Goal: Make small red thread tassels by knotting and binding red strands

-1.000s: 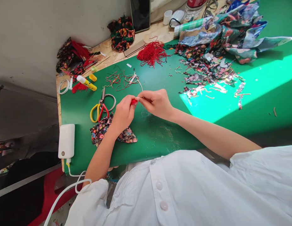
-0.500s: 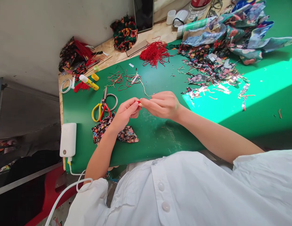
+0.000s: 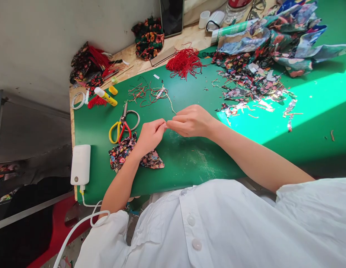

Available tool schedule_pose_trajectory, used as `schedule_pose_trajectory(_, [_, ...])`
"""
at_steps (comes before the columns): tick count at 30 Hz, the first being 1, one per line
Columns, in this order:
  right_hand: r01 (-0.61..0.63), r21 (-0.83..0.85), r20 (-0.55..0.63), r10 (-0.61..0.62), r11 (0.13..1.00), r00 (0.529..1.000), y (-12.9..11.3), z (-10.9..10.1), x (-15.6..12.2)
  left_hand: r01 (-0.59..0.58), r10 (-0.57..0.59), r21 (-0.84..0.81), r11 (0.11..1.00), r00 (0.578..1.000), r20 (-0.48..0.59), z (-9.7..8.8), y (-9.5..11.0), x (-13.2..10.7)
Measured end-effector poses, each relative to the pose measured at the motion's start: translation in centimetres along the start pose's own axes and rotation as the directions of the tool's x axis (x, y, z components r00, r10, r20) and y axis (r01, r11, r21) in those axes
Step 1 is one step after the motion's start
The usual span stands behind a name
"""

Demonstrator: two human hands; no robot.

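Note:
My left hand (image 3: 151, 137) and my right hand (image 3: 194, 121) meet fingertip to fingertip above the green table top (image 3: 186, 160). Both are closed in a pinch, and whatever sits between the fingers is hidden. A thin cream cord (image 3: 170, 102) runs from a loose tangle down to the back of my right hand, where it goes out of sight. Dark floral cloth (image 3: 119, 153) lies under my left wrist. Just left of that hand are scissors (image 3: 122, 120) with one yellow and one red handle, resting across a grey ring (image 3: 138, 120).
Red threads (image 3: 185, 62) are heaped at the back. Cloth scraps (image 3: 253, 82) spread to the right, below crumpled fabric (image 3: 290, 41). A glue stick (image 3: 106, 96), its yellow cap (image 3: 113, 90) and a white tape roll (image 3: 77, 101) lie left. A white power bank (image 3: 80, 165) sits at the left edge, cabled.
A small red and pale piece showed between my fingertips before; now the fingers cover it. My left hand has turned over slightly and its fingers have closed further. The view has shifted a little.

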State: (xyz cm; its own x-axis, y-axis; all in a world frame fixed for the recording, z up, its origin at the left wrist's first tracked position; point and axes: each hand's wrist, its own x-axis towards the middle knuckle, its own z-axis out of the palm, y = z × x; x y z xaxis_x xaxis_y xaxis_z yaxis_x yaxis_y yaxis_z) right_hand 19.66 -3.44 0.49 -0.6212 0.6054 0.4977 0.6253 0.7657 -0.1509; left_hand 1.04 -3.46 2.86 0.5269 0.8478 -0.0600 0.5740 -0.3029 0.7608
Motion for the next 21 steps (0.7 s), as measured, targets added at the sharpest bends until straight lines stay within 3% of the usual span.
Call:
schedule_pose_trajectory(5, [-0.093, 0.202, -0.043, 0.103, 0.975, 0.994, 0.21, 0.45, -0.14, -0.041, 0.042, -0.041, 0.998, 0.998, 0.036, -0.24, -0.03, 0.02])
schedule_pose_trajectory(11, [-0.183, 0.559, -0.039, 0.245, 0.809, 0.969, 0.15, 0.24, 0.40, -0.091, 0.090, -0.038, 0.995, 0.996, -0.006, -0.27, 0.22, -0.18])
schedule_pose_trajectory(16, [-0.263, 0.636, 0.007, 0.336, 0.725, 0.942, -0.04, -0.17, 0.62, -0.136, 0.130, -0.076, 0.988, 0.988, -0.083, 0.13, 0.17, -0.34])
schedule_pose_trajectory(21, [-0.283, 0.662, -0.006, 0.383, 0.694, 0.924, -0.51, -0.01, 0.67, -0.184, 0.167, -0.114, 0.976, 0.976, -0.140, 0.49, 0.04, -0.28])
